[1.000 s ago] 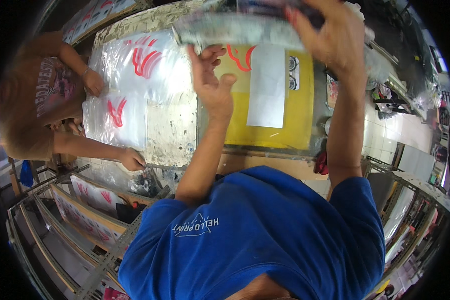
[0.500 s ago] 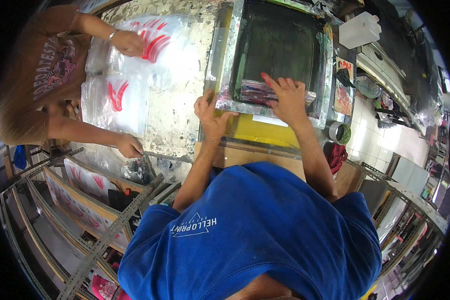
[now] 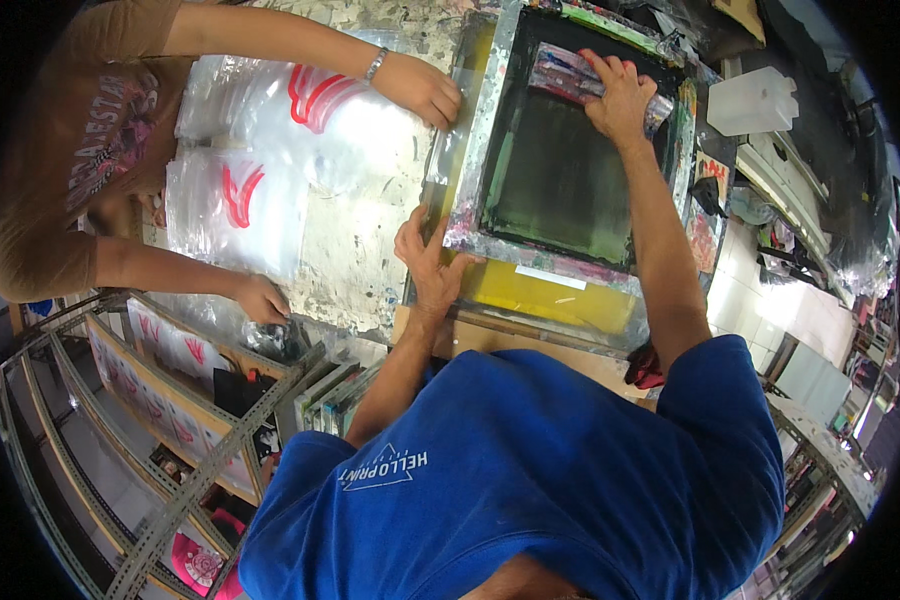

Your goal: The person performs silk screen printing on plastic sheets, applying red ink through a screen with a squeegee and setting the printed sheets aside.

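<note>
Two red-marked clear bag stacks (image 3: 238,205)

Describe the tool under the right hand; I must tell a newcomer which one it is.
On the paint-stained worktable lies a metal-framed dark mesh printing screen. At its far end, under the right hand, lies a long ink-smeared squeegee, the only loose bar on the mesh.

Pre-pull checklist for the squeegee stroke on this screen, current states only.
1. Screen frame down flat on the table: ok.
2. Left hand bracing the frame's near left corner: ok.
3. Right hand gripping the squeegee at the far end of the mesh: ok.
4. Co-worker's hand off the frame: not ok, it rests at the frame's left edge.
5. Bag seated under the mesh: cannot tell, hidden by the screen.
6. Printed bags lying off to the left of the frame: ok.
</note>
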A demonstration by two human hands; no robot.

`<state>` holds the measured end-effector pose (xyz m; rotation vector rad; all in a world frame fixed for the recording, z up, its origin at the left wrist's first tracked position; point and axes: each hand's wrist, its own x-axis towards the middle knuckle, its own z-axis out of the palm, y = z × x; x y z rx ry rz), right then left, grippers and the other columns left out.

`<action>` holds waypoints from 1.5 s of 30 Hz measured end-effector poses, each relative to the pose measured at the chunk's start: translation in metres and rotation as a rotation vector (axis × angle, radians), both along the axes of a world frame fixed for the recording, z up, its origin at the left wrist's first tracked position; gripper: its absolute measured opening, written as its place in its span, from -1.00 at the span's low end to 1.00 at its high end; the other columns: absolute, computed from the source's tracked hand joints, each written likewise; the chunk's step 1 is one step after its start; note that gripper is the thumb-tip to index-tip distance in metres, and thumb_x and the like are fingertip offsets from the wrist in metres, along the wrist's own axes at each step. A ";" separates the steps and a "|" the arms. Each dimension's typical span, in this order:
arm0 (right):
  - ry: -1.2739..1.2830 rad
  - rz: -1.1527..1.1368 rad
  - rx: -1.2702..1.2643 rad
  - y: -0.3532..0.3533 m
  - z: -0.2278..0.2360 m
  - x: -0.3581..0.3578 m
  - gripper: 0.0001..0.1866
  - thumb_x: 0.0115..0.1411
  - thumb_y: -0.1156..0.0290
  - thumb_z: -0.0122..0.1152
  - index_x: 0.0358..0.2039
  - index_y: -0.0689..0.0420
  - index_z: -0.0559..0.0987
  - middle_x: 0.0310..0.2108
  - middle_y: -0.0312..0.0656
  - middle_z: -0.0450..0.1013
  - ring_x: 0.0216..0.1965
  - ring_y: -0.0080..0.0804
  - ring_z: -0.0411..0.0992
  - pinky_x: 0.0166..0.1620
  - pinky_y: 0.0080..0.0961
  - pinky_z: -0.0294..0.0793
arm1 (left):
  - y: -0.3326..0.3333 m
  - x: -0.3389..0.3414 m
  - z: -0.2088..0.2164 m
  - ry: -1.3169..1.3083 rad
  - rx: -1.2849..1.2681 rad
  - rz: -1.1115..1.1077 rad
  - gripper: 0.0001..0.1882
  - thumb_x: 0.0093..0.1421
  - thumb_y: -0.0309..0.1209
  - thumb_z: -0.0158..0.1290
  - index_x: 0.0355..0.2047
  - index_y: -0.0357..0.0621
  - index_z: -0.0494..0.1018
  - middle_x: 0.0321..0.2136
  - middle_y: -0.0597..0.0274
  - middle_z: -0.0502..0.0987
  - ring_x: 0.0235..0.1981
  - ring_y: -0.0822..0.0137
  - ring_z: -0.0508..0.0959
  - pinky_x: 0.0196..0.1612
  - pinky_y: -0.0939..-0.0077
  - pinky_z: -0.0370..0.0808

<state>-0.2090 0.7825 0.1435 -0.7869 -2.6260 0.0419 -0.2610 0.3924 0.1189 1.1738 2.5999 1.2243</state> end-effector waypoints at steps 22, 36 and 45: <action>0.179 0.052 -0.855 -0.075 0.152 0.060 -0.30 0.07 0.73 0.29 0.26 0.01 0.50 0.19 -0.12 0.49 0.15 -0.47 0.40 0.23 -0.59 0.27 | 0.028 0.002 0.056 -0.066 0.372 0.080 -0.21 -0.10 -0.16 0.44 0.12 -0.29 0.48 -0.12 0.14 0.51 0.03 0.09 0.30 0.19 0.13 0.11; 0.288 0.202 0.064 -0.060 0.277 0.059 -0.53 0.11 0.32 0.25 0.08 -0.02 0.64 -0.24 0.04 0.60 -0.23 -0.10 0.57 -0.06 -0.32 0.49 | 0.037 -0.155 0.052 0.233 0.142 0.284 -0.66 0.18 -0.45 0.20 -0.01 -0.12 0.59 -0.03 0.03 0.59 0.08 0.02 0.50 0.12 0.11 0.38; 0.315 0.090 0.265 -0.082 0.314 0.023 -0.54 -0.03 0.45 0.23 -0.05 0.12 0.70 -0.22 0.05 0.64 -0.28 -0.17 0.60 -0.09 -0.38 0.55 | -0.006 -0.196 -0.010 0.032 0.087 0.422 -0.93 0.05 -0.42 0.31 -0.44 -0.11 0.68 -0.20 0.17 0.65 -0.13 0.12 0.60 -0.05 0.20 0.49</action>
